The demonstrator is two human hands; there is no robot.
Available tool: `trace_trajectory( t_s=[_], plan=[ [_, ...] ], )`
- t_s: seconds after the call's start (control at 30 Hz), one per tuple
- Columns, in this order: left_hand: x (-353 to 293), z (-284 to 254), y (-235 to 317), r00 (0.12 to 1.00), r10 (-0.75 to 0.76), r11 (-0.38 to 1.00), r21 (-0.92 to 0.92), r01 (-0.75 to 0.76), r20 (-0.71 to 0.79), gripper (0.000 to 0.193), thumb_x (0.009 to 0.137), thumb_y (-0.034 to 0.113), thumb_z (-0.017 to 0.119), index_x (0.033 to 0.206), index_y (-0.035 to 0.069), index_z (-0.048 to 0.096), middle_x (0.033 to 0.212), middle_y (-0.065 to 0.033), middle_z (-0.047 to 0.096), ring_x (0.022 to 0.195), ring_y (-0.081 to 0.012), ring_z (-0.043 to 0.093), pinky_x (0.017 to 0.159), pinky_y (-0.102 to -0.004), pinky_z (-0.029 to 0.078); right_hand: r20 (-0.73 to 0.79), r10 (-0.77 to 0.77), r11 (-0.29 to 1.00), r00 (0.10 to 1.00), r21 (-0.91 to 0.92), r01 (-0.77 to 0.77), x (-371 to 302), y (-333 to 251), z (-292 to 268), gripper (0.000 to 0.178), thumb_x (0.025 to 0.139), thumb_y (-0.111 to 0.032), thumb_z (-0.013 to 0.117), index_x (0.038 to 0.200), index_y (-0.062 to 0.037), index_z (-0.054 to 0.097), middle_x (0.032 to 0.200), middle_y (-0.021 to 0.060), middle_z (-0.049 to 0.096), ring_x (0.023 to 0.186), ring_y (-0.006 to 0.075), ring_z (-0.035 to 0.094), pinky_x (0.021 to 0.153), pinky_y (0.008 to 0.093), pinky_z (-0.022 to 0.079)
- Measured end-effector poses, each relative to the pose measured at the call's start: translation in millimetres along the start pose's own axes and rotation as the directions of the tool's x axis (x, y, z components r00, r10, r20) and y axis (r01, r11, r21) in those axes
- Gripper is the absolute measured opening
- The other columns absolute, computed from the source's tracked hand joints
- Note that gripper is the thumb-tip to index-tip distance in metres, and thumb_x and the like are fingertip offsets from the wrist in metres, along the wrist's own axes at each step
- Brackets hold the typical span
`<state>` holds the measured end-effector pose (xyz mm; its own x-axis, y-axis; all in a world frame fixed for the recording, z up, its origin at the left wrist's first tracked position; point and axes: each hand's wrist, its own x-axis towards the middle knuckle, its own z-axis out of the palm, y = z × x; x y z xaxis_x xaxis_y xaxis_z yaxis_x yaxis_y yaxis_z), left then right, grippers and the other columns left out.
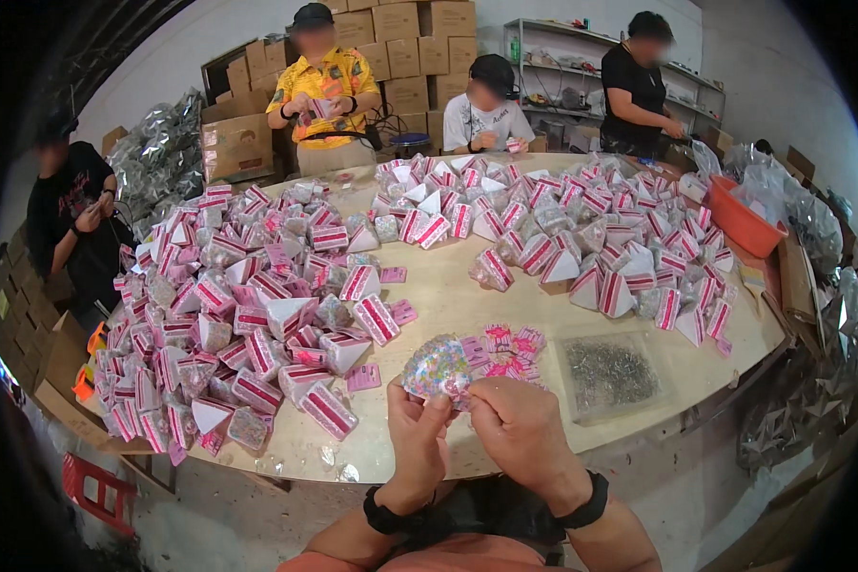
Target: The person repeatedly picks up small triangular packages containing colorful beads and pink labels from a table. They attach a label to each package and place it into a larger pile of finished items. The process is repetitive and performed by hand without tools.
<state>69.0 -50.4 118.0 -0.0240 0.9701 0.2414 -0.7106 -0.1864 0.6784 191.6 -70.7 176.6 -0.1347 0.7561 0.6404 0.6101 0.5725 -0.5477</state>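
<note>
My left hand (416, 431) is closed round the lower side of a clear bag of small multicoloured bits (435, 362), held up just over the table's front edge. My right hand (522, 429) is closed too, its fingertips pinching the bag's lower right edge. A little pink shows there, but the fingers partly hide what is between them. Just beyond my right hand lies a loose cluster of pink printed cards (509, 349). To its right, a shallow clear tray (582, 412) holds a heap of small dark metal pieces, too fine to name.
Pink-and-white wedge-shaped packets with pink tags form a big left heap (248, 334) and another heap (629, 248) at the back right. An orange basin (748, 217) stands at the right edge. Several people work round the table (429, 286). A red stool (100, 494) is at lower left.
</note>
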Motion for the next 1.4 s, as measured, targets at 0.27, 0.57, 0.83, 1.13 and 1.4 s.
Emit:
trace_trajectory(
  t_s=[0.27,0.57,0.83,1.13,1.4],
  plan=[
    [3,-4,-5,0.975,0.223,0.959,0.172,-0.224,0.027,0.061,0.079,0.011,0.072,0.124,0.002,0.032,0.118,-0.0114,0.048,0.109,-0.0193,0.050,0.095,-0.0366,0.042,-0.006,-0.049,0.996,0.999,-0.078,0.048,-3,1,-2,0.006,0.077,-0.004,0.059,0.082,-0.0030,0.059,0.070,0.0146,0.058,0.063,0.0333,0.058,0.056,0.0407,0.045],
    [2,-7,-12,0.942,0.335,0.882,0.342,-0.325,0.031,0.069,0.075,0.005,0.074,0.127,0.002,0.028,0.119,-0.0109,0.043,0.111,-0.0202,0.047,0.097,-0.0354,0.038,-0.051,-0.141,0.971,0.989,-0.202,0.128,-6,9,5,0.006,0.075,-0.007,0.059,0.076,-0.0064,0.053,0.063,0.0104,0.054,0.054,0.0301,0.055,0.050,0.0405,0.042],
    [2,-4,-13,0.931,0.365,0.841,0.419,-0.343,0.030,0.071,0.072,0.002,0.074,0.126,0.003,0.028,0.116,-0.0098,0.041,0.109,-0.0189,0.046,0.096,-0.0335,0.037,0.000,-0.014,0.984,1.000,-0.179,0.014,-8,9,3,0.007,0.077,-0.003,0.057,0.083,-0.0028,0.059,0.071,0.0148,0.058,0.065,0.0336,0.058,0.058,0.0412,0.046],
    [1,-14,-22,0.964,0.256,0.864,0.430,-0.263,0.075,0.064,0.074,-0.001,0.072,0.123,0.002,0.031,0.117,-0.0116,0.044,0.110,-0.0193,0.048,0.098,-0.0352,0.039,0.094,0.385,0.854,0.918,0.340,-0.393,-11,15,7,0.011,0.086,-0.004,0.057,0.095,-0.0024,0.052,0.068,0.0092,0.059,0.057,0.0172,0.059,0.053,0.0306,0.047],
    [16,-25,-32,1.000,0.017,0.925,0.379,-0.009,-0.019,0.051,0.080,0.009,0.071,0.116,0.000,0.036,0.107,-0.0113,0.051,0.103,-0.0185,0.055,0.091,-0.0347,0.046,0.276,0.505,0.661,0.818,0.486,-0.572,-4,35,5,0.008,0.085,-0.001,0.058,0.091,0.0003,0.053,0.079,0.0086,0.062,0.068,0.0116,0.061,0.057,0.0236,0.050]
  ],
)
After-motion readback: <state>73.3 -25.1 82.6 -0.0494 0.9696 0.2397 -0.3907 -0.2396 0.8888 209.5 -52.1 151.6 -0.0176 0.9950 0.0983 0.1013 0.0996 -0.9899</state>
